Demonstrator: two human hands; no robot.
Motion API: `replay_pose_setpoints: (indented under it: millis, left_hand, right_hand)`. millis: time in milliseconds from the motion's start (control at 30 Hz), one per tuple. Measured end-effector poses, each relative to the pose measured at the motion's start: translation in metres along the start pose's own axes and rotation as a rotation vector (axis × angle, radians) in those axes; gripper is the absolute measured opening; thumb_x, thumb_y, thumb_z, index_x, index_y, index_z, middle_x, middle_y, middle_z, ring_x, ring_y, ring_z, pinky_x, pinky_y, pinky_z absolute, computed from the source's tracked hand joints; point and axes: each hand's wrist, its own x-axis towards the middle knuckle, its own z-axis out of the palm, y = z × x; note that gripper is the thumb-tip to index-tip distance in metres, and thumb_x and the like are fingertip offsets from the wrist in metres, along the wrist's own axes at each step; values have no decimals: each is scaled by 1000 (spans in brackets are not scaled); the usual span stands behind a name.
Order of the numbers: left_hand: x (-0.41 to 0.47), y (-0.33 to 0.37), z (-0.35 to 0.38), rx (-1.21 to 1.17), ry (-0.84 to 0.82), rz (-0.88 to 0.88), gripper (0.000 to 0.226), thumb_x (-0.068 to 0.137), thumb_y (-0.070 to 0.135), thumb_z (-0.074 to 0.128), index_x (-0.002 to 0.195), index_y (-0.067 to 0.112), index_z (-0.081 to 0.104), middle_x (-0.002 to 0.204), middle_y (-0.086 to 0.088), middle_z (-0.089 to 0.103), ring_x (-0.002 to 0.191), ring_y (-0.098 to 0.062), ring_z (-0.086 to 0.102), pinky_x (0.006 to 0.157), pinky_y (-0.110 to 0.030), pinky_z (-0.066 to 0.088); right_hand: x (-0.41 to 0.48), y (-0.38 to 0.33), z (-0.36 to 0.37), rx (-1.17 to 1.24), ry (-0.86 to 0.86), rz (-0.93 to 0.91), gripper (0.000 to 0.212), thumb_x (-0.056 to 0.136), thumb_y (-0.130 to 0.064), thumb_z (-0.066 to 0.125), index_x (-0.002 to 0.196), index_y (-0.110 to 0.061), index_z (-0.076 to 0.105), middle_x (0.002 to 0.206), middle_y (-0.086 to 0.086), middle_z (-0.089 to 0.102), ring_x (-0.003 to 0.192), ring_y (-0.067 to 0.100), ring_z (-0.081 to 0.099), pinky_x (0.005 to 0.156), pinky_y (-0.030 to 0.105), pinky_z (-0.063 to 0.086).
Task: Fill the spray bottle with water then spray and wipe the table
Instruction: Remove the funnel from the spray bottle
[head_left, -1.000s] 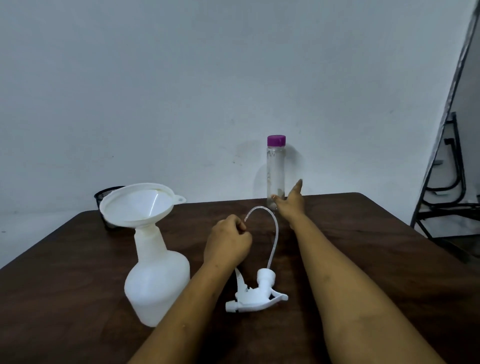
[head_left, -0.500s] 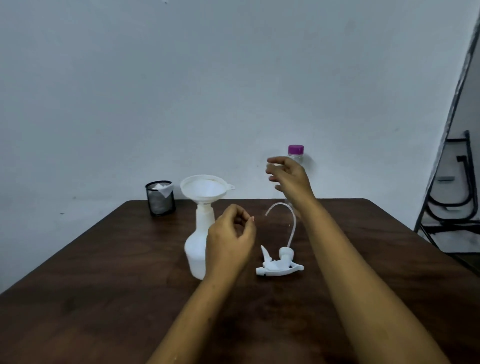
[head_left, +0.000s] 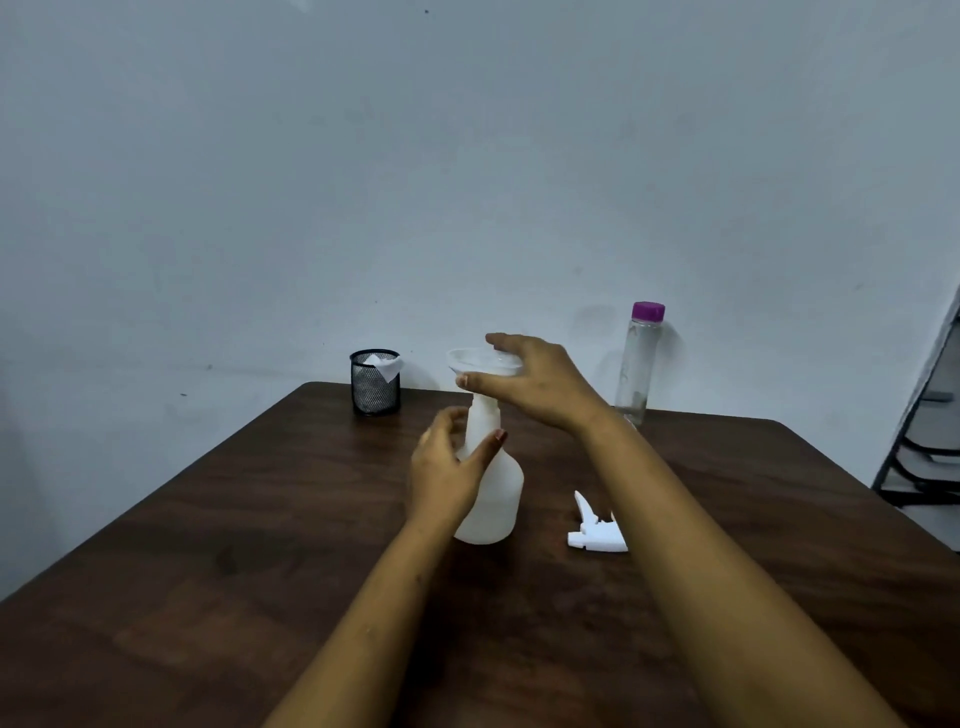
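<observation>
A white spray bottle (head_left: 493, 499) stands uncapped mid-table with a white funnel (head_left: 470, 359) in its neck. My left hand (head_left: 447, 467) wraps the bottle's neck and shoulder, thumb in front and fingers behind. My right hand (head_left: 535, 384) holds the funnel's rim, fingers over the top and thumb underneath. The white trigger spray head (head_left: 595, 530) lies on the table right of the bottle, partly hidden by my right forearm. A clear water bottle (head_left: 638, 364) with a purple cap stands at the table's back edge.
A black mesh cup (head_left: 374, 387) holding a white cloth (head_left: 387, 366) sits at the back left of the dark wooden table (head_left: 208, 519). A wall runs behind it. Black metal framing (head_left: 924, 457) stands to the right.
My right hand swung left from near the purple-capped bottle onto the funnel. My left hand opened from a loose fist and closed on the spray bottle's neck. The view shifted.
</observation>
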Motion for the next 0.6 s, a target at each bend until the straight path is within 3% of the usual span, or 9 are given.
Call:
replay_pose_setpoints:
  millis: [133, 400, 500, 600]
  left_hand:
    - [2, -1, -1, 64, -57, 5, 37, 83, 50, 63, 111, 27, 62, 93, 18, 62, 97, -10, 59, 84, -32, 49]
    - [1, -1, -1, 94, -57, -35, 45, 81, 55, 63, 118, 30, 60, 115, 6, 66, 109, -16, 58, 91, -39, 49]
    - [1, 3, -4, 97, -78, -51, 47, 81, 53, 63, 121, 29, 59, 118, 5, 65, 112, -17, 57, 90, -36, 48]
    - [0, 7, -7, 106, -116, -70, 47, 83, 52, 63, 124, 30, 57, 120, 4, 64, 113, -17, 56, 86, -31, 45]
  right_hand:
    - [4, -2, 1, -29, 21, -12, 77, 74, -50, 75, 139, -19, 48, 144, 0, 47, 137, 18, 36, 111, 35, 34]
    - [-1, -4, 1, -92, 24, -91, 79, 69, -48, 78, 138, -28, 47, 141, -3, 49, 132, 20, 39, 109, 38, 37]
    - [-3, -2, 2, -19, 120, -103, 75, 68, -49, 79, 135, -33, 48, 137, -5, 51, 128, 17, 41, 105, 37, 40]
    - [-5, 1, 6, -83, 78, -109, 69, 70, -48, 78, 131, -32, 52, 134, -6, 52, 127, 18, 41, 102, 34, 40]
